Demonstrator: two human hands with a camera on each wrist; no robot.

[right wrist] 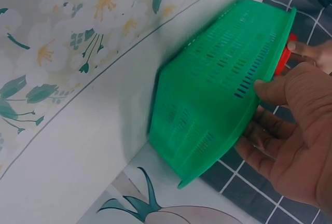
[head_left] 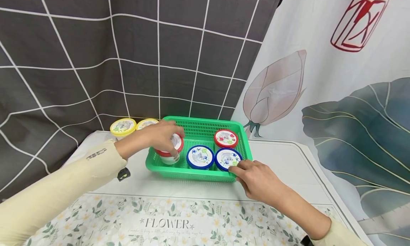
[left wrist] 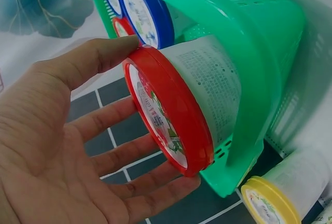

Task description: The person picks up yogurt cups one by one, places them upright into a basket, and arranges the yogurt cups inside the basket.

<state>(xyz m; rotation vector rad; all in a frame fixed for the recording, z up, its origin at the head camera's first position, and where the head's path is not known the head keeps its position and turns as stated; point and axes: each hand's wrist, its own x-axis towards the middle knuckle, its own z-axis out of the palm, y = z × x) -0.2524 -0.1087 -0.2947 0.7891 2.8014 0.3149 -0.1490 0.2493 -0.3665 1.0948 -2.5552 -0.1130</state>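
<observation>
My left hand (head_left: 163, 135) grips a red-lidded tub (left wrist: 168, 111) by its lid, thumb on one side and fingers on the other. This tub is at the left end of a green plastic basket (head_left: 198, 174), slightly tilted. Inside the basket are two blue-lidded tubs (head_left: 200, 157) side by side and another red-lidded tub (head_left: 226, 138) behind the right one. My right hand (head_left: 261, 180) holds the basket's rim at the front right corner. In the right wrist view its thumb lies on the outside of the basket (right wrist: 218, 79), with the fingers over the rim.
Two yellow-lidded tubs (head_left: 123, 126) stand on the white table (head_left: 282, 160) just left of the basket. A flower-printed mat (head_left: 166, 223) covers the table's front. Behind hang a dark grid-patterned cloth (head_left: 134, 43) and a white printed curtain (head_left: 288, 32).
</observation>
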